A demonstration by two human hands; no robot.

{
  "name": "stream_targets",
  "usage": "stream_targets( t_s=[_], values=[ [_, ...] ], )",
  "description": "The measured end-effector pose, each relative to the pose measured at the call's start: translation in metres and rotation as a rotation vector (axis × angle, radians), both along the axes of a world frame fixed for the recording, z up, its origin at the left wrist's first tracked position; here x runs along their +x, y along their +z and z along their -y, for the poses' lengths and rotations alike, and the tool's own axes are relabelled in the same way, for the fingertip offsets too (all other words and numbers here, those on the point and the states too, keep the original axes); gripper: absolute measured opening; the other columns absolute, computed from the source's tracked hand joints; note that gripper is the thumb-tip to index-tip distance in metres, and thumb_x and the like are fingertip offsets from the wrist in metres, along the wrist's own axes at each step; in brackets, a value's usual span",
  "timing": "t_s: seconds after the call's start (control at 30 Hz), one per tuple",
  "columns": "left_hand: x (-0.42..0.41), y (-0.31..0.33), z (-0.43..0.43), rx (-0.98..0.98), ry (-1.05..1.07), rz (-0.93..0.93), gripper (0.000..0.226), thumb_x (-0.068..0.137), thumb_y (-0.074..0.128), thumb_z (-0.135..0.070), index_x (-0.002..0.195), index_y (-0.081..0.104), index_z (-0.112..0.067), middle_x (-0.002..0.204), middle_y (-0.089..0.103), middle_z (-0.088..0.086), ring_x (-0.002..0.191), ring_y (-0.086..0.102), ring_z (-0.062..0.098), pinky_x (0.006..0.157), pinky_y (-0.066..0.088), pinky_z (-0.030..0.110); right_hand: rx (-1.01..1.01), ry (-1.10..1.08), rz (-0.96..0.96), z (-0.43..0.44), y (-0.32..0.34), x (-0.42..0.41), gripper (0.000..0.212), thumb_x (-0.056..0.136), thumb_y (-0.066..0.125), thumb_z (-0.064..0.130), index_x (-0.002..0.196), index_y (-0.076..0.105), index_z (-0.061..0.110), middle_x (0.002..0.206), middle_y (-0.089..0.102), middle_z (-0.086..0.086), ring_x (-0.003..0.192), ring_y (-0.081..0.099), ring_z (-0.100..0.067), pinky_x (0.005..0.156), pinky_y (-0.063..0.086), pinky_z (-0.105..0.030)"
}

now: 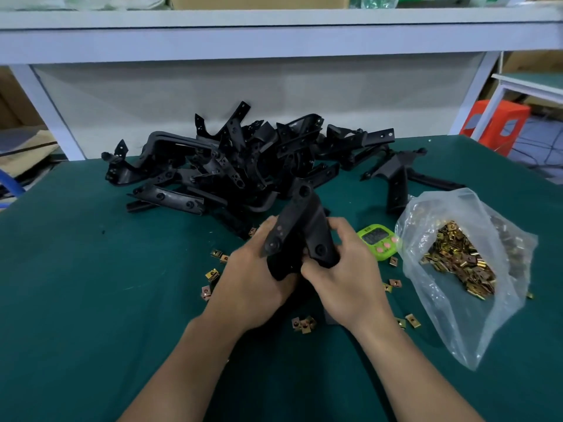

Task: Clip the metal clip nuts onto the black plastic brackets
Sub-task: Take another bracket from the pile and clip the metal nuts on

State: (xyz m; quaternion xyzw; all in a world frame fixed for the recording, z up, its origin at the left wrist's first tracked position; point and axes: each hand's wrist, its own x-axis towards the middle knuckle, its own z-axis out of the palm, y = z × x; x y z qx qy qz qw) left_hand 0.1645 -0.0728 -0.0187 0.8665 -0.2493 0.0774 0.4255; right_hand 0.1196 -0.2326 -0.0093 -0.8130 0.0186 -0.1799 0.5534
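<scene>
A black plastic bracket (300, 226) is held upright over the green table, between both hands. My left hand (253, 281) grips its lower left arm. My right hand (341, 275) grips its lower right arm, fingers curled over the part. Whether a clip nut sits between my fingers is hidden. Several brass clip nuts (303, 324) lie loose on the mat around my hands. A clear plastic bag (426, 214) at the right holds many more clip nuts (460, 263). A pile of black brackets (231, 162) lies behind my hands.
A green digital timer (377, 239) sits just right of my right hand. One separate bracket (396, 178) lies behind the bag. A white shelf frame (274, 41) runs across the back of the green table (91, 284). An orange stool (493, 123) stands beyond the right edge.
</scene>
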Motion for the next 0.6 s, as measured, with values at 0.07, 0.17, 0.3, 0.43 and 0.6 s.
stream_targets(
  t_s=[0.07,0.17,0.3,0.43,0.6],
  values=[
    [-0.004,-0.001,0.004,-0.106,0.163,-0.024,0.055,0.083,0.072,-0.034,0.128,0.044,-0.049,0.106,0.063,-0.033,0.090,0.060,-0.011,0.071,0.045,0.008,0.000,0.075,0.016,-0.005,0.001,0.001,0.038,0.078,0.066,0.011,0.108,0.057,0.033,0.071,0.066,0.006,0.059,0.057,-0.014,0.053,0.044,-0.022],
    [-0.006,0.000,0.008,-0.186,0.421,-0.024,0.022,0.094,0.066,-0.040,0.101,0.046,-0.039,0.088,0.061,-0.017,0.081,0.057,-0.008,0.066,0.044,0.020,0.055,0.197,0.042,-0.016,0.007,0.013,0.050,0.081,0.061,0.003,0.117,0.057,0.036,0.092,0.071,0.009,0.083,0.068,-0.014,0.073,0.057,-0.029],
    [-0.006,0.002,0.006,-0.298,0.582,-0.084,0.027,0.097,0.065,-0.042,0.078,0.053,-0.025,0.076,0.058,-0.012,0.075,0.057,0.000,0.061,0.039,0.021,0.083,0.274,0.027,-0.024,0.007,0.021,0.057,0.080,0.060,0.000,0.121,0.056,0.040,0.078,0.060,0.017,0.069,0.055,-0.005,0.065,0.047,-0.015],
    [0.001,0.002,-0.004,-0.267,0.652,-0.137,0.039,0.099,0.062,-0.029,0.064,0.049,-0.017,0.059,0.058,-0.001,0.056,0.054,0.013,0.046,0.032,0.021,0.021,0.205,0.066,-0.019,0.000,0.011,0.042,0.075,0.061,0.006,0.111,0.060,0.027,0.074,0.050,-0.008,0.065,0.043,-0.029,0.052,0.041,-0.031],
    [0.004,0.007,-0.007,-0.417,0.589,-0.199,0.048,0.099,0.056,-0.005,0.137,0.050,-0.034,0.109,0.070,-0.028,0.083,0.064,-0.008,0.075,0.048,0.017,-0.031,0.080,0.039,-0.009,-0.005,0.006,0.022,0.072,0.065,0.015,0.092,0.056,0.018,0.071,0.053,-0.007,0.064,0.045,-0.028,0.050,0.037,-0.028]
  ],
)
